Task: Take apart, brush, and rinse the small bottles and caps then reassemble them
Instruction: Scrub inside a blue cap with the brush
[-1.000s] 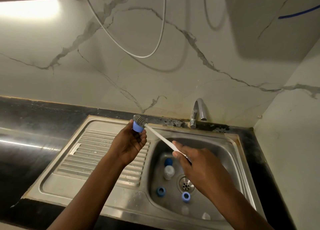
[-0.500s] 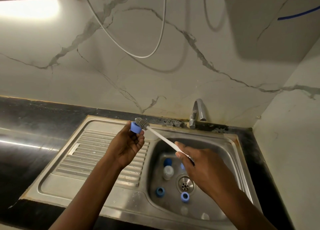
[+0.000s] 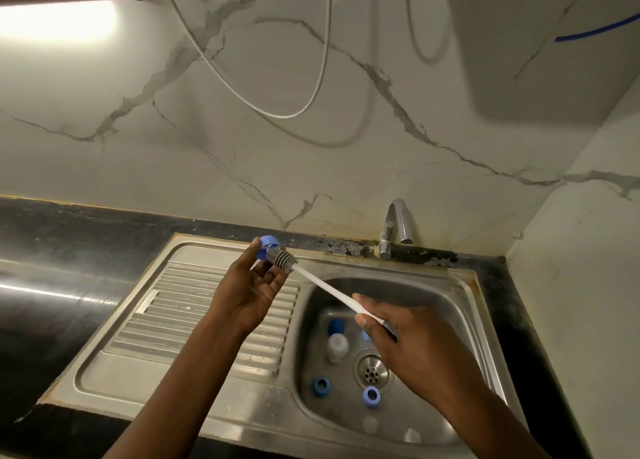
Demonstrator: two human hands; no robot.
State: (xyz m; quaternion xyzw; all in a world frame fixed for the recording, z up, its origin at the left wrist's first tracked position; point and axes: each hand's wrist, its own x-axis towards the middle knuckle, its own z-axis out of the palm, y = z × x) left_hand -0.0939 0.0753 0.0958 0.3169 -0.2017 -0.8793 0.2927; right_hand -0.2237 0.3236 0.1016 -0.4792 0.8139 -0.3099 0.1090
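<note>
The white handle of the bottle brush [image 3: 325, 285] is gripped between the curled fingers and thumb of the right hand [image 3: 408, 348], which is held above the sink basin [image 3: 450, 306]; there a loose blue cap [image 3: 321, 386], a second blue cap [image 3: 371, 396] and a small clear bottle [image 3: 337, 346] are seen (whether the blue piece at its far end is screwed on cannot be told). Farther out, over the ribbed drainboard [image 3: 194, 306], a held blue cap [image 3: 268, 245] is pinched at the fingertips of the raised left hand [image 3: 249, 292], palm up, with the grey bristle head [image 3: 285, 258] set at its mouth. The tap [image 3: 396, 226] is mounted behind.
</note>
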